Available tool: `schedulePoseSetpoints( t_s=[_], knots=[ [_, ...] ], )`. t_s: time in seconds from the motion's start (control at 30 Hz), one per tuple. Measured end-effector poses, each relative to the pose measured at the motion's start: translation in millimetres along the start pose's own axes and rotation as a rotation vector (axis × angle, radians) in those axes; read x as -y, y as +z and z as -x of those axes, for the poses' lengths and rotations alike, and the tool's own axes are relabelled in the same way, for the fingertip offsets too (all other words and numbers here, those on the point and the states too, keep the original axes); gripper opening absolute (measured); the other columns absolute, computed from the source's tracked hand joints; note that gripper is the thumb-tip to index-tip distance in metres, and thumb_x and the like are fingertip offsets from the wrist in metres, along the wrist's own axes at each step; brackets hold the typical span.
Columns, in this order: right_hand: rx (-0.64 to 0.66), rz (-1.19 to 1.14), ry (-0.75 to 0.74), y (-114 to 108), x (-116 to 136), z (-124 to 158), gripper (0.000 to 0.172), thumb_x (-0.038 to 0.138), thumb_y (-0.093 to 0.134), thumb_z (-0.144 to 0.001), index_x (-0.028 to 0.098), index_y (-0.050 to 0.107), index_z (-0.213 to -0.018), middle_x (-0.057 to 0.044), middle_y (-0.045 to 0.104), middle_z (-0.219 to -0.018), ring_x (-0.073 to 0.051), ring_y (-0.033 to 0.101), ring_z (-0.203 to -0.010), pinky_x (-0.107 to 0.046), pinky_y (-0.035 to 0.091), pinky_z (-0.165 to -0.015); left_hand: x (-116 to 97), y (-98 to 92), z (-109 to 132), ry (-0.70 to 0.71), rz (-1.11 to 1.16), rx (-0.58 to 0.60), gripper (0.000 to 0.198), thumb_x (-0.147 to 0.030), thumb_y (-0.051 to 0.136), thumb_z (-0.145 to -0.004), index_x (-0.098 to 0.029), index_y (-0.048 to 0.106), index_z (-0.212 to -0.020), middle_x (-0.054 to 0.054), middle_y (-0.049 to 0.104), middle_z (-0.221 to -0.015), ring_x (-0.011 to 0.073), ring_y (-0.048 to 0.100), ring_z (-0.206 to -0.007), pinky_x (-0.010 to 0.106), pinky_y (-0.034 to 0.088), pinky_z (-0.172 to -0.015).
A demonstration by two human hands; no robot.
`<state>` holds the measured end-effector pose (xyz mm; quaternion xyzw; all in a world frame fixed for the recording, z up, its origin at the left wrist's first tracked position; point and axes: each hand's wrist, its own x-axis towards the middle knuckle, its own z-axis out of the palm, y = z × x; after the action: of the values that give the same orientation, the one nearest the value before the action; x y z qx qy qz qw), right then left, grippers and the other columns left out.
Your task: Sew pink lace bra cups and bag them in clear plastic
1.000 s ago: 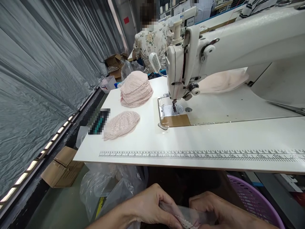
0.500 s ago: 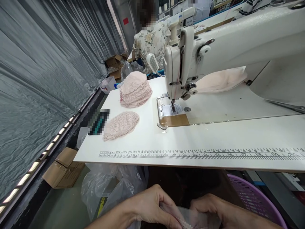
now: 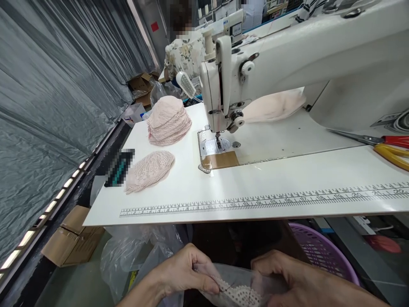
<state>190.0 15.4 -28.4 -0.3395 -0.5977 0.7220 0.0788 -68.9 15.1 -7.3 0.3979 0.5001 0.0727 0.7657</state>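
Below the table's front edge, my left hand (image 3: pixel 185 273) pinches a piece of sheer pale mesh fabric with a lace edge (image 3: pixel 239 295) between thumb and fingers. Its other side is gripped by my right hand (image 3: pixel 284 277), whose fingertips are partly hidden by the cloth and the frame's lower edge. The piece hangs between both hands over my lap. On the white table (image 3: pixel 179 187), a single pink lace cup-shaped piece (image 3: pixel 150 171) lies at the left, and a stack of similar pink lace pieces (image 3: pixel 168 121) sits behind it.
A white sewing machine (image 3: pixel 217 94) stands on the table, with smooth pink fabric (image 3: pixel 275 106) behind its needle. Scissors with red and yellow handles (image 3: pixel 383 143) lie at right. A purple basket (image 3: pixel 322 251), cardboard box (image 3: pixel 72 236) and plastic bags (image 3: pixel 137 251) are below. A person (image 3: pixel 185 51) sits ahead.
The view has swung right, bringing the scissors into sight. Both hands have risen slightly with the mesh piece, and more of its lace edge shows between them.
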Motion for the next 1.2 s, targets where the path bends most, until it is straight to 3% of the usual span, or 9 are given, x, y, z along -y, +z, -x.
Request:
schedulePoseSetpoints(
  t_s=[0.2, 0.47, 0.6, 0.77, 0.93, 1.03, 1.2],
  knots=[
    [-0.024, -0.082, -0.114, 4, 1, -8, 0.026, 0.040, 0.074, -0.067, 0.015, 0.071, -0.074, 0.000, 0.058, -0.074, -0.014, 0.054, -0.074, -0.022, 0.037, -0.064, 0, 0.0, 2, -0.004, -0.034, -0.014, 0.031, -0.034, 0.086, -0.050, -0.015, 0.075, -0.072, 0.004, 0.069, -0.065, 0.0119, 0.063, -0.058, 0.021, 0.052, -0.064],
    [-0.035, -0.097, -0.142, 3, -1, -3, 0.032, 0.049, 0.074, -0.067, 0.018, 0.074, -0.075, 0.000, 0.060, -0.072, -0.012, 0.054, -0.068, -0.020, 0.036, -0.059, -3, -1.3, 4, 0.033, -0.150, 0.042, 0.030, -0.035, 0.084, -0.054, -0.015, 0.075, -0.075, 0.004, 0.070, -0.067, 0.0114, 0.062, -0.059, 0.019, 0.050, -0.062],
    [-0.055, -0.069, -0.088, 5, 5, 1, 0.026, 0.043, 0.072, -0.069, 0.017, 0.073, -0.075, -0.002, 0.064, -0.073, -0.016, 0.058, -0.074, -0.023, 0.041, -0.066, -5, -1.4, 6, 0.047, -0.197, 0.042, 0.033, -0.038, 0.084, -0.054, -0.014, 0.075, -0.076, 0.003, 0.069, -0.067, 0.0111, 0.061, -0.059, 0.018, 0.049, -0.061],
    [-0.070, 0.019, -0.015, 9, 8, 3, 0.016, 0.033, 0.066, -0.072, 0.017, 0.070, -0.075, 0.000, 0.060, -0.069, -0.015, 0.054, -0.070, -0.022, 0.039, -0.061, -4, 5.3, 5, 0.069, -0.252, 0.092, 0.049, -0.044, 0.083, -0.054, -0.015, 0.073, -0.091, 0.002, 0.069, -0.071, 0.0114, 0.062, -0.063, 0.017, 0.047, -0.061],
    [-0.079, 0.125, 0.020, 8, 11, 6, 0.011, 0.028, 0.064, -0.073, 0.019, 0.070, -0.076, 0.000, 0.062, -0.073, -0.016, 0.055, -0.073, -0.023, 0.040, -0.065, -1, 15.5, -1, 0.044, -0.301, 0.079, 0.057, -0.056, 0.079, -0.053, -0.012, 0.074, -0.089, 0.006, 0.071, -0.075, 0.0164, 0.066, -0.069, 0.020, 0.050, -0.065],
    [-0.046, 0.195, 0.019, 7, 13, 7, 0.007, 0.023, 0.067, -0.072, 0.020, 0.070, -0.078, 0.000, 0.066, -0.081, -0.017, 0.059, -0.080, -0.024, 0.041, -0.070, -3, 17.2, -3, 0.054, -0.317, 0.095, 0.060, -0.058, 0.077, -0.053, -0.011, 0.074, -0.090, 0.008, 0.072, -0.078, 0.0168, 0.066, -0.070, 0.020, 0.049, -0.065],
    [-0.008, 0.163, -0.081, 11, 9, -2, 0.006, 0.023, 0.073, -0.070, 0.019, 0.070, -0.074, 0.002, 0.064, -0.076, -0.015, 0.057, -0.077, -0.023, 0.039, -0.069, -7, 16.8, -2, 0.069, -0.301, 0.155, 0.061, -0.060, 0.075, -0.057, -0.010, 0.073, -0.092, 0.010, 0.072, -0.080, 0.0155, 0.067, -0.070, 0.018, 0.049, -0.065]
  ],
)
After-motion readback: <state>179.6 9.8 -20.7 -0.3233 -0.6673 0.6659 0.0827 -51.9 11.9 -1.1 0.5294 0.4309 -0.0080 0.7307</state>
